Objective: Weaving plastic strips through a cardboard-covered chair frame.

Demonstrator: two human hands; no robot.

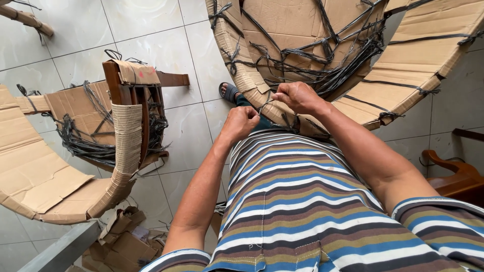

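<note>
Head view. The left hand (241, 122) and right hand (298, 96) meet at the near edge of a curved wooden furniture piece wrapped in brown corrugated cardboard (302, 30), both sets of fingers pinched closed on a thin dark plastic strap (264, 103) stretched between them. A second cardboard-wrapped chair (126, 116) lies to the left on the pale tiled floor (146, 20), with cardboard scraps (123, 242) near its lower edge.

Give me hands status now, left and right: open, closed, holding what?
Left hand: closed, pinching the dark strap at the cardboard-wrapped piece.
Right hand: closed, gripping the same strap higher up.
</note>
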